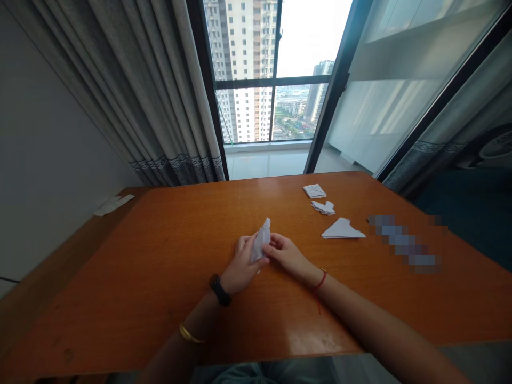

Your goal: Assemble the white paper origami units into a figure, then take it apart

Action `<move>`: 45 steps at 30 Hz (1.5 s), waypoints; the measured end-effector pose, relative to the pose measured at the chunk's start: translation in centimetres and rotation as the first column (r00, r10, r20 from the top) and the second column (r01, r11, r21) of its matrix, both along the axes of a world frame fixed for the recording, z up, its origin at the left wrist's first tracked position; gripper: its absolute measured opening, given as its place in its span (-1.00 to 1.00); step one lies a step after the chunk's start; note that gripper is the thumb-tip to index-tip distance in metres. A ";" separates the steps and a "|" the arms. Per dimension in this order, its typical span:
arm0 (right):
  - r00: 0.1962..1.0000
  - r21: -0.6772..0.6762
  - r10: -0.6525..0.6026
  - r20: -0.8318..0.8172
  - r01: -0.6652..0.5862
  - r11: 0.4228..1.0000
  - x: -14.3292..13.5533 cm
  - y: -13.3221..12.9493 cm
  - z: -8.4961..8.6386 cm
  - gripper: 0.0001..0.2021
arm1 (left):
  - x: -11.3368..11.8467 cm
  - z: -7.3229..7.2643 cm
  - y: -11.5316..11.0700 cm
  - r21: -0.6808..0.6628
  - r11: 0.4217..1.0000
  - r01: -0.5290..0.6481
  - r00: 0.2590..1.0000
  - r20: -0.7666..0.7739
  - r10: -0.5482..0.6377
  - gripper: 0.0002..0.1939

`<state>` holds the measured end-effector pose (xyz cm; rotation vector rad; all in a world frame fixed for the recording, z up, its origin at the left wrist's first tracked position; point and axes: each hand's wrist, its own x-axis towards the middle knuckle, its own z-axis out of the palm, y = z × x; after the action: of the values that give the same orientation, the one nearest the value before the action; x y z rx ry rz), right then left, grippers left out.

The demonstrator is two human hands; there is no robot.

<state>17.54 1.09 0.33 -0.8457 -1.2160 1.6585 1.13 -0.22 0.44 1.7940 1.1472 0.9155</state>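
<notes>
A piece of folded white paper (261, 241) is held upright above the middle of the wooden table (180, 240), its narrow, uneven tip pointing up and away from me. My left hand (241, 265) is closed around its left side and lower part, thumb across the front. From the right, my right hand (287, 257) pinches the paper's lower right edge between thumb and fingers. Part of the paper is hidden behind my fingers, so I cannot make out its full folded shape.
Right of my hands lie a triangular folded paper (342, 229), a small irregular paper piece (324, 208) and a square folded paper (314, 191). A pixelated, blurred item (404, 242) lies farther right. White paper strips (114, 205) rest at the far left edge.
</notes>
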 end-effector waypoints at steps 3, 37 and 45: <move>0.996 -0.018 -0.071 0.046 0.072 0.997 0.2 0.1 -0.4 -0.64 | 0.0 -0.4 0.4 -0.161 0.986 0.038 0.982 0.188 -0.007 -0.35; 0.957 0.101 -0.208 0.203 0.191 0.976 1.7 0.0 1.2 -0.66 | 1.7 0.0 -0.8 -0.543 0.816 0.196 0.833 0.532 0.153 -0.42; 0.966 0.084 -0.017 0.257 -0.005 0.996 1.1 -0.6 1.3 -0.65 | 1.1 0.1 -1.0 -0.427 0.863 0.269 0.932 0.340 -0.123 -0.60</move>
<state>18.69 0.48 1.58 -1.0350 -1.4486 1.5137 2.27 -1.25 0.56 1.2932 0.8723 0.6863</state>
